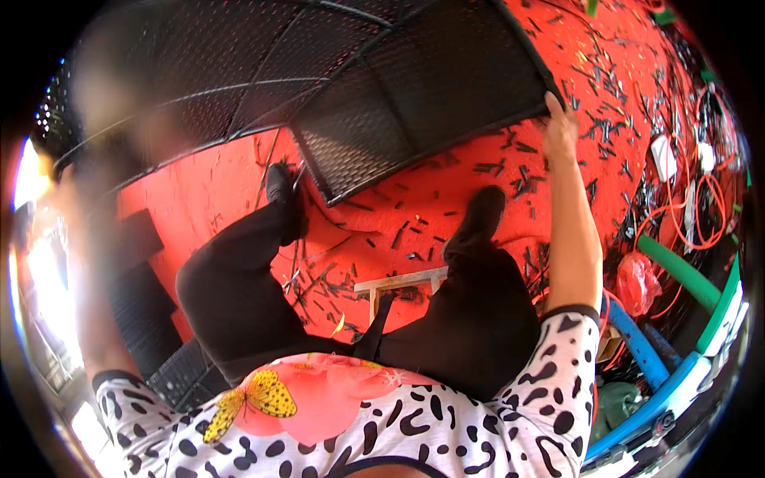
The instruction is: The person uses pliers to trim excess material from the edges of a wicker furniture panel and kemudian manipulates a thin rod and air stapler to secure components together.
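Observation:
A large black woven wicker furniture piece with tube-like edges spans the upper view, raised over the red floor and tilted. My right hand is closed on its right corner, thumb along the near edge and the other fingers mostly hidden. At its far left end, my left hand is at the near edge, closed around it as far as the blur lets me see. Both my arms are stretched out wide. One corner of a flat woven section points down between my feet.
Black offcuts litter the red floor. A small wooden stool shows between my legs. To the right lie orange tubing, a red plastic bag, and green and blue pipes. Dark woven pieces are at left.

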The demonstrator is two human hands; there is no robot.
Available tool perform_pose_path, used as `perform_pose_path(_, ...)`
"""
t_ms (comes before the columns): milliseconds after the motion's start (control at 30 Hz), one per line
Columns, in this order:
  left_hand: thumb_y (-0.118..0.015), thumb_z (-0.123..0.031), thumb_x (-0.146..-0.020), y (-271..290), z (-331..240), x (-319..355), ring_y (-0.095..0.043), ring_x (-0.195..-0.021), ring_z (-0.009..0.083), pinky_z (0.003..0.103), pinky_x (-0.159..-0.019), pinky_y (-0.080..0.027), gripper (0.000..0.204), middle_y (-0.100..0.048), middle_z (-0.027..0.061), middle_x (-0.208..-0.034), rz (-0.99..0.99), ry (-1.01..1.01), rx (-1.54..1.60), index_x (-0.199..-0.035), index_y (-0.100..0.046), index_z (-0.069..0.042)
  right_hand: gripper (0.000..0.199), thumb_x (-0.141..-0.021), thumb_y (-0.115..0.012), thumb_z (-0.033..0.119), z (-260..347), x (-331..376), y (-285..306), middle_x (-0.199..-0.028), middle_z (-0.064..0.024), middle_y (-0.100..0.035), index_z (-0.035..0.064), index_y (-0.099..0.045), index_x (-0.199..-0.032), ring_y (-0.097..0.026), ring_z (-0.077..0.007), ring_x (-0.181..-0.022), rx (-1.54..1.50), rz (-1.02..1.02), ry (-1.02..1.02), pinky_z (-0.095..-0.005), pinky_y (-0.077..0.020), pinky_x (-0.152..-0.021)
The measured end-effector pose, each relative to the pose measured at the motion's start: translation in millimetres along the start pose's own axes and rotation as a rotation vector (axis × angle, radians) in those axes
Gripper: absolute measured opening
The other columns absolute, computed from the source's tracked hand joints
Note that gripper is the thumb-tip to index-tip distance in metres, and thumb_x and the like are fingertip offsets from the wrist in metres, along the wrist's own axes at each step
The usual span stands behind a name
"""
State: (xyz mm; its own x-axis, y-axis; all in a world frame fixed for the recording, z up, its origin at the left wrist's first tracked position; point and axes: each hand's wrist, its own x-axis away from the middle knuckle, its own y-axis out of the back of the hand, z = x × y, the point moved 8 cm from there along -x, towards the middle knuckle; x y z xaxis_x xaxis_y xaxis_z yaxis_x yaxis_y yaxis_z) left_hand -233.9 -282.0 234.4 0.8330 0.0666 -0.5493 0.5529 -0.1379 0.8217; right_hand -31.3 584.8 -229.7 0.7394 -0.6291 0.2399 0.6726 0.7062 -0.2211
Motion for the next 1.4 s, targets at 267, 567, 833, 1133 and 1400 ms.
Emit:
perform_pose_path(267,-0.064,-0.024,-0.061,-47.5,65.1,174.0,-0.053,-0.092,0.0200,0.033,-0.074,-0.041,0.050,-0.057,0.0107,-0.096,0.247,0.695,0.154,-0.105,-0.054,-0.003,0.036,-0.073,-0.066,0.031,236.9,49.2,-78.2,-0.073,-0.0050,-0.061,-0.0015,-0.062,-0.087,-0.049,-0.0100,-0.064,0.461,0.079,0.550,-0.0232,-0.0398,-0.062)
perform_pose_path(567,-0.054,-0.017,-0.076,-62.3,-33.3,209.2,-0.054,-0.085,0.0209,0.035,-0.064,-0.048,0.081,-0.047,0.0128,-0.114,0.204,0.744,0.771,-0.136,-0.001,-0.013,0.026,-0.068,-0.064,0.010,356.6,275.4,-186.1,-0.073,-0.0152,-0.052,-0.0008,-0.052,-0.088,-0.053,-0.0308,-0.066,0.682,0.233,1.093,-0.0346,-0.0434,-0.058)
perform_pose_path(833,-0.063,-0.005,-0.063,-38.5,-76.6,179.6,-0.057,-0.080,0.0217,0.032,-0.060,-0.049,0.089,-0.058,0.0144,-0.091,0.106,0.693,0.796,-0.133,-0.008,0.003,0.027,-0.062,-0.066,0.010,304.0,338.9,-114.2,-0.069,-0.0126,-0.050,0.0011,-0.048,-0.080,-0.052,-0.0308,-0.059,0.783,0.149,1.125,-0.0373,-0.0435,-0.052)
perform_pose_path(1133,-0.064,-0.004,-0.061,-53.3,-177.3,164.2,-0.055,-0.083,0.0201,0.031,-0.074,-0.047,0.088,-0.040,0.0218,-0.122,0.276,0.245,0.525,-0.134,-0.015,-0.008,0.034,-0.060,-0.070,0.010,296.5,370.6,-102.7,-0.069,-0.0128,-0.050,0.0006,-0.048,-0.083,-0.052,-0.0294,-0.059,0.699,0.069,1.052,-0.0359,-0.0433,-0.053)
perform_pose_path(1400,-0.066,-0.016,-0.060,-24.7,-330.6,276.8,-0.054,-0.097,0.0244,0.034,-0.083,-0.044,0.064,-0.055,0.0169,-0.104,0.796,-0.194,0.548,-0.117,-0.041,-0.001,0.039,-0.057,-0.072,0.014,285.4,385.4,-156.2,-0.067,-0.0127,-0.049,0.0015,-0.045,-0.083,-0.051,-0.0302,-0.059,0.641,0.105,1.113,-0.0386,-0.0429,-0.053)
